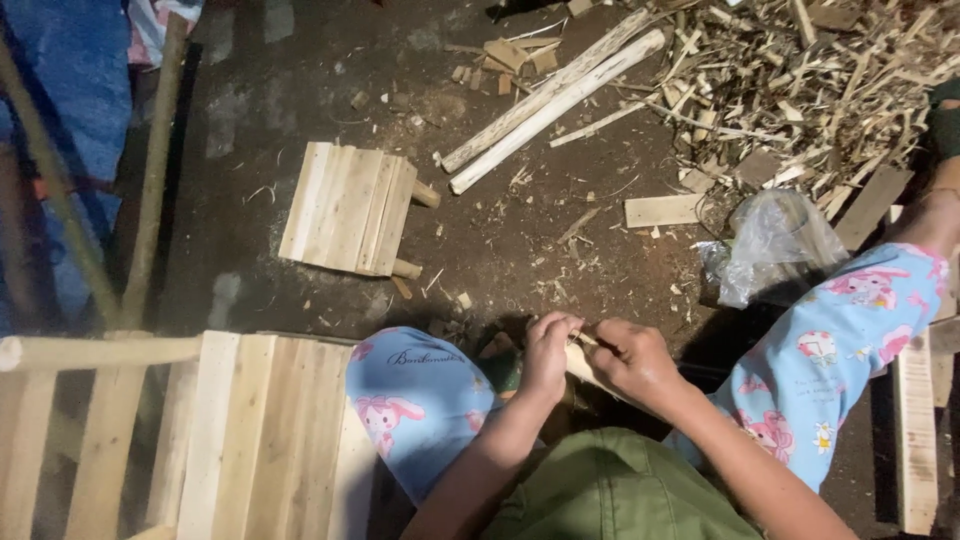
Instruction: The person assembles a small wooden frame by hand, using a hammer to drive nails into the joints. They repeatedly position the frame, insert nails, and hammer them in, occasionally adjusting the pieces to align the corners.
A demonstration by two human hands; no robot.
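Observation:
My left hand [548, 352] and my right hand [634, 360] meet low in the middle of the view, between my knees in blue patterned trousers. Both are closed on a small pale piece of wood [582, 357] that shows between them. The fingertips of both hands pinch its upper end. Most of the piece is hidden by the hands.
A small slatted wooden panel [350, 208] lies on the dark dirt floor ahead. A larger slatted wooden frame [230, 430] sits at lower left. Two long peeled sticks [555, 100] lie beyond, a heap of wood shavings [800, 80] at upper right, a clear plastic bag [775, 245] at right.

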